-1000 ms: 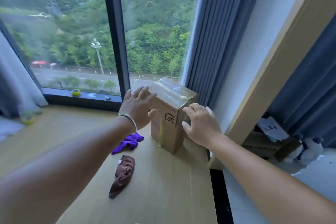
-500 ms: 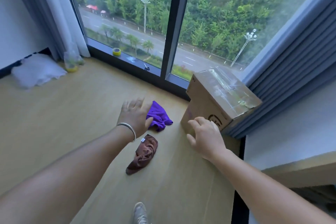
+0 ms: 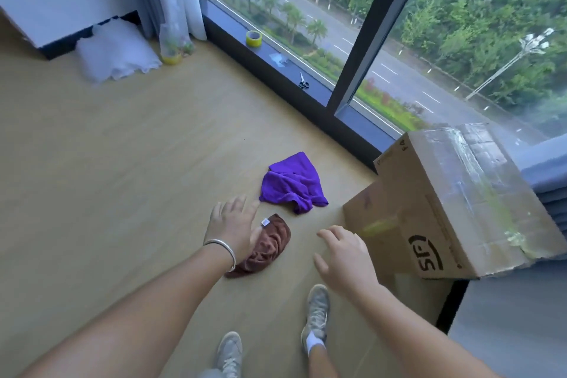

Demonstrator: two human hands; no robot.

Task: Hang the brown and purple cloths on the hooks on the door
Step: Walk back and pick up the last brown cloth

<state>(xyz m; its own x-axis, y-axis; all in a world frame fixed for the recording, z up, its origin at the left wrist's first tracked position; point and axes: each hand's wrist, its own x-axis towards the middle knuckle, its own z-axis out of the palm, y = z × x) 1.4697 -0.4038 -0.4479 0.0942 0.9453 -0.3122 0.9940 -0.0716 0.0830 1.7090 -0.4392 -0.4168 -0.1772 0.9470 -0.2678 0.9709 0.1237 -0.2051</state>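
While neither cloth has been picked up yet, the step in hand is judged to be the reach for the first one. The left hand [image 3: 233,224] is held above the brown cloth [image 3: 264,247], fingers spread and relaxed, nothing gripped; contact cannot be confirmed. The right hand [image 3: 343,255] is held loosely open, empty, between the brown cloth and the cardboard box [image 3: 454,202].

Task items: the brown cloth is crumpled on the wooden floor [image 3: 122,163], with a white tag [image 3: 265,222] at its far end. The purple cloth [image 3: 293,184] is bunched just beyond it, closer to the window sill [image 3: 276,61]. Apart, not touching. No door or hooks are in view.

Next move, as judged: the left hand is to be lowered and closed on a bunched fold of the brown cloth; the purple one could be taken by the right. Both are limp, so trailing ends should be expected. The door must then be located, so a turn is needed.

Versus half a second ago: the view has been tilted further down, and both shoes [image 3: 316,313] are now seen. The right hand has been taken off the box edge. The left hand has been shifted from beside the purple cloth to over the brown one. The cloths have not been moved.
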